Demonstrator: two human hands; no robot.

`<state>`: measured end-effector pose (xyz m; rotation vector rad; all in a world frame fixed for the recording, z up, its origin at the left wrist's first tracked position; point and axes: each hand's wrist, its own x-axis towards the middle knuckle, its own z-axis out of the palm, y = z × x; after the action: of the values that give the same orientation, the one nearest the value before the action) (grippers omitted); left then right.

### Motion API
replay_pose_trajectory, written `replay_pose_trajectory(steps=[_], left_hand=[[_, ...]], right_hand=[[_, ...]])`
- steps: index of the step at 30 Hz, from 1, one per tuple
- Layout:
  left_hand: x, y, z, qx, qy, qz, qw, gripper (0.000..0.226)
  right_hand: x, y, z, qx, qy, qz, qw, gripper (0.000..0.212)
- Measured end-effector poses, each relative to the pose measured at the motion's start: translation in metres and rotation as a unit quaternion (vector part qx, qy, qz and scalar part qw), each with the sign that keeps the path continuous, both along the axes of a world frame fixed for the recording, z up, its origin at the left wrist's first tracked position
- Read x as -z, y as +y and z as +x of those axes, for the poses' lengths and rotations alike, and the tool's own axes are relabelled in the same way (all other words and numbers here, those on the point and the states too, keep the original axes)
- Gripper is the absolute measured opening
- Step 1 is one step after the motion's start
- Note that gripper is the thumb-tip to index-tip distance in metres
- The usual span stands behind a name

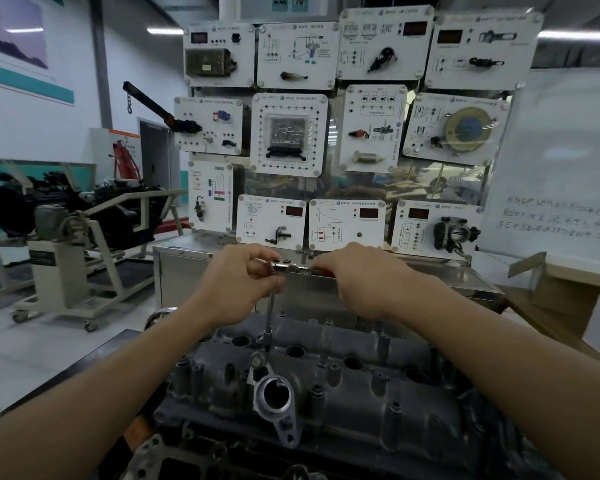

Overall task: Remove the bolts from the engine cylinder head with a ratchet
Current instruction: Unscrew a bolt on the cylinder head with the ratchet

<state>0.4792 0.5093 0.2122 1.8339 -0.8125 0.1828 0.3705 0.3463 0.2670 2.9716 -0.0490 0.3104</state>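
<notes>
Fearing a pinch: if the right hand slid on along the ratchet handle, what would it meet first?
Probably the left hand, gripping the head of the ratchet just ahead of the right hand.

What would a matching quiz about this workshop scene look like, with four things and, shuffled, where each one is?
Things:
1. left hand
2. right hand
3. extension bar
4. whiteboard

Places:
A. gripping the handle of the ratchet
B. at the far right, with handwriting on it
C. holding the ratchet's head end
D. running down from the ratchet to the cylinder head

Pairs: 1-C, 2-A, 3-D, 4-B.
</notes>
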Motion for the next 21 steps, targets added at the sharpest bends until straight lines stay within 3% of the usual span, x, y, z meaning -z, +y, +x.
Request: replay_pose_trajectory(steps=[4,7,10,13,17,21], left_hand=[[0.002,-0.011,0.0,-0.13,-0.088,0.001,0.988,0.019],[0.003,-0.016,0.002,-0.158,-0.1,-0.002,0.982,0.02],[0.006,-0.013,0.005,-0.126,-0.066,-0.022,0.99,0.021],[0.0,-0.006,0.009,-0.09,-0.061,-0.048,0.993,0.022],[-0.022,0.015,0.021,-0.105,-0.118,-0.062,0.986,0.027],[-0.011,0.038,0.034,-0.13,-0.096,-0.062,0.985,0.027]], right_hand=[[-0.002,0.021,-0.014,-0.024,-0.039,-0.032,0.998,0.025],[-0.006,0.025,-0.02,-0.061,-0.038,-0.013,0.997,0.033],[-0.01,0.013,-0.019,-0.045,-0.045,0.027,0.998,0.04],[-0.008,0.005,-0.014,-0.03,-0.067,0.076,0.994,0.036],[-0.01,0.014,0.002,-0.076,-0.117,0.087,0.986,0.026],[-0.007,0.038,0.018,-0.115,-0.106,0.117,0.981,0.028]])
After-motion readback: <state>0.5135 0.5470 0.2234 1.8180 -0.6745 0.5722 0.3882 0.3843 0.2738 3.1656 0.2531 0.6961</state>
